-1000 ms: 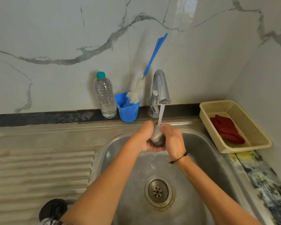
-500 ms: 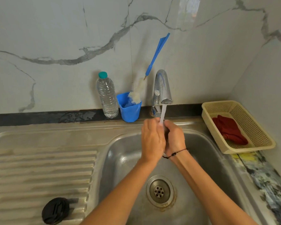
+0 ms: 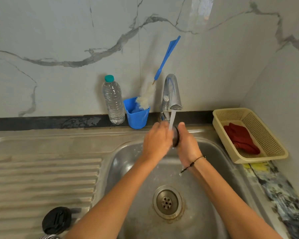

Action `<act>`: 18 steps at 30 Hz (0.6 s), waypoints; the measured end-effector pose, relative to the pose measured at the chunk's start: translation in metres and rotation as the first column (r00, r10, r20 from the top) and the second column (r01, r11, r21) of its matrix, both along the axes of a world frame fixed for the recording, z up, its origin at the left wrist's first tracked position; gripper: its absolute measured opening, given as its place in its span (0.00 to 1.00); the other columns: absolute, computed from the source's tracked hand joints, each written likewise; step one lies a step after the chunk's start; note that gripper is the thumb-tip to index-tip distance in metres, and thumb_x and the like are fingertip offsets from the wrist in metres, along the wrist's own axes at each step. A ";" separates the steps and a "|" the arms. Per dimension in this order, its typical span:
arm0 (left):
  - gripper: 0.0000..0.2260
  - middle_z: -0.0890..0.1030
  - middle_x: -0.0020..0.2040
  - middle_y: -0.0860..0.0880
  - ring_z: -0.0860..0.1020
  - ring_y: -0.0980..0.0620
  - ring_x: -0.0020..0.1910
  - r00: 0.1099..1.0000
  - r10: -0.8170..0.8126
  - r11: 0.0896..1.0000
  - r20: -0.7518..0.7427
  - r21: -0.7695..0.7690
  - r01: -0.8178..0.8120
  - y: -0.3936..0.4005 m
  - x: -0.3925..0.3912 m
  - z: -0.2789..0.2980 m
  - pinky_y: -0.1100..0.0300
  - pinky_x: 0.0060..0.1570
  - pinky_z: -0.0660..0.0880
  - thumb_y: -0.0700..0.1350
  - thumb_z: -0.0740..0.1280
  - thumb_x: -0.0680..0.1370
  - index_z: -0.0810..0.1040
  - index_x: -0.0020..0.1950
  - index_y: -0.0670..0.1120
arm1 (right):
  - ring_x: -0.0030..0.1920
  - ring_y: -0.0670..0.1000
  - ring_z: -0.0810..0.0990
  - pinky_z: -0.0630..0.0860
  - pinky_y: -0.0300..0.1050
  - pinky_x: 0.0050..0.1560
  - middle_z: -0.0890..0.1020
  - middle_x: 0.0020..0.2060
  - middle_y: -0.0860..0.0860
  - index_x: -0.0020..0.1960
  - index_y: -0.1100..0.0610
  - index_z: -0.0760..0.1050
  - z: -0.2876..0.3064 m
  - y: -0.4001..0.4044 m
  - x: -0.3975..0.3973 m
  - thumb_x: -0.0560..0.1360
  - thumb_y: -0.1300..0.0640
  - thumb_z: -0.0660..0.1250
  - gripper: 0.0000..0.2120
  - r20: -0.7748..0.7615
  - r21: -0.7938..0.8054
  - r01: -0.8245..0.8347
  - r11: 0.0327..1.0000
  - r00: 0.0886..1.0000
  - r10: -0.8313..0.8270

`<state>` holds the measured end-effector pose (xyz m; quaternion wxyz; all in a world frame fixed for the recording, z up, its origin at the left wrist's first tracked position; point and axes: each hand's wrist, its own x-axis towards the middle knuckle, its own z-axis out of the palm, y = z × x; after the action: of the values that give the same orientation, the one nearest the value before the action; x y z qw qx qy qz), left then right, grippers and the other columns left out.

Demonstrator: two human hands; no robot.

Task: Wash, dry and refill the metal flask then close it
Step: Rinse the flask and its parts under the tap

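Both hands hold the metal flask (image 3: 176,138) over the sink bowl (image 3: 128,163), under the water running from the chrome tap (image 3: 172,90). My left hand (image 3: 154,141) wraps over the flask's body and hides most of it. My right hand (image 3: 187,145) grips its other end. Only a dark ring of the flask shows between the two hands, where the stream lands. The flask's black lid (image 3: 56,219) lies on the ribbed drainboard (image 3: 41,178) at the lower left, away from both hands.
Against the back wall stand a clear water bottle (image 3: 113,100) with a teal cap and a blue cup (image 3: 136,114) holding a blue-handled bottle brush (image 3: 162,66). A cream basket (image 3: 266,135) with a red cloth (image 3: 240,138) sits to the right. The drain (image 3: 167,202) lies below the hands.
One second ago the flask's silver body showed under the stream. My left hand has since rolled over it, both hands rose slightly toward the tap, and only the dark ring shows.
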<state>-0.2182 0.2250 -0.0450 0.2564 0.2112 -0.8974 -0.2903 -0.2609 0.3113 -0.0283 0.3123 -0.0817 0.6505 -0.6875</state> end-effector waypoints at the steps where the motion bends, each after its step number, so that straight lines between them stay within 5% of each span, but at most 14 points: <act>1: 0.18 0.76 0.42 0.44 0.74 0.49 0.39 0.994 -0.062 0.984 -0.086 -0.175 0.046 0.000 0.001 -0.009 0.59 0.37 0.71 0.48 0.50 0.81 0.76 0.51 0.40 | 0.47 0.53 0.80 0.73 0.48 0.54 0.83 0.42 0.56 0.48 0.59 0.80 0.005 -0.002 -0.001 0.81 0.49 0.53 0.20 0.054 -0.026 0.016 1.000 0.998 -0.015; 3: 0.17 0.77 0.43 0.42 0.74 0.47 0.40 0.963 -0.122 0.965 -0.242 -0.257 0.057 0.001 0.001 -0.024 0.58 0.39 0.72 0.46 0.53 0.80 0.77 0.50 0.37 | 0.42 0.50 0.80 0.75 0.45 0.46 0.81 0.36 0.53 0.45 0.59 0.79 0.013 -0.007 0.002 0.81 0.55 0.56 0.15 0.105 -0.082 0.083 0.993 0.992 -0.074; 6: 0.17 0.73 0.38 0.48 0.71 0.54 0.36 0.936 0.047 0.986 -0.349 0.167 0.013 0.008 -0.002 -0.012 0.69 0.36 0.65 0.49 0.52 0.79 0.75 0.43 0.40 | 0.29 0.44 0.76 0.72 0.36 0.29 0.76 0.26 0.49 0.40 0.58 0.77 0.015 -0.016 0.011 0.80 0.59 0.56 0.14 0.062 -0.104 0.174 0.979 0.984 -0.168; 9: 0.13 0.70 0.32 0.52 0.69 0.57 0.31 0.957 0.183 0.886 -0.226 0.459 -0.061 0.018 -0.005 0.006 0.68 0.32 0.64 0.46 0.54 0.78 0.69 0.35 0.47 | 0.27 0.46 0.70 0.69 0.38 0.27 0.70 0.25 0.50 0.33 0.58 0.70 0.016 -0.019 0.017 0.78 0.62 0.57 0.15 -0.014 -0.106 0.228 0.968 0.973 -0.230; 11: 0.14 0.72 0.32 0.48 0.71 0.51 0.33 0.961 0.235 0.672 -0.144 0.739 -0.053 0.023 -0.004 0.017 0.61 0.34 0.68 0.43 0.56 0.80 0.69 0.34 0.47 | 0.27 0.48 0.69 0.67 0.39 0.27 0.70 0.25 0.52 0.33 0.62 0.70 0.015 -0.018 0.016 0.78 0.62 0.57 0.15 -0.115 -0.082 0.228 0.970 0.965 -0.237; 13: 0.14 0.75 0.33 0.44 0.74 0.47 0.34 0.984 0.172 0.316 0.042 0.944 -0.096 0.015 -0.001 0.031 0.57 0.34 0.70 0.47 0.56 0.81 0.72 0.38 0.44 | 0.28 0.52 0.72 0.69 0.42 0.28 0.73 0.29 0.57 0.39 0.66 0.74 0.010 -0.015 0.016 0.77 0.57 0.58 0.15 -0.217 -0.061 0.200 0.978 0.954 -0.208; 15: 0.15 0.76 0.29 0.45 0.74 0.49 0.28 0.984 -0.032 -0.019 0.175 0.984 -0.176 0.002 0.007 0.041 0.60 0.28 0.70 0.51 0.56 0.81 0.73 0.42 0.42 | 0.27 0.55 0.74 0.70 0.43 0.26 0.75 0.29 0.58 0.37 0.60 0.75 0.005 -0.012 0.016 0.76 0.54 0.59 0.14 -0.353 0.002 0.129 0.992 0.928 -0.120; 16: 0.16 0.76 0.28 0.45 0.74 0.50 0.27 0.979 -0.072 -0.078 0.190 0.978 -0.195 -0.002 0.009 0.042 0.61 0.28 0.69 0.52 0.56 0.80 0.74 0.43 0.42 | 0.28 0.53 0.75 0.71 0.41 0.26 0.76 0.30 0.56 0.36 0.56 0.75 0.004 -0.009 0.017 0.78 0.55 0.59 0.13 -0.395 0.022 0.097 0.995 0.915 -0.081; 18: 0.14 0.78 0.33 0.44 0.76 0.49 0.32 0.974 -0.053 0.008 0.218 0.976 -0.218 -0.004 0.004 0.038 0.58 0.33 0.73 0.51 0.55 0.81 0.75 0.46 0.43 | 0.30 0.47 0.75 0.71 0.38 0.30 0.76 0.30 0.51 0.36 0.54 0.73 0.001 -0.007 0.017 0.80 0.61 0.57 0.15 -0.364 -0.024 0.113 0.993 0.924 -0.114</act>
<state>-0.2137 0.2212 -0.0074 -0.0375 0.4091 -0.4399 -0.7985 -0.2434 0.3042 -0.0272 0.1457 -0.1707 0.6998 -0.6781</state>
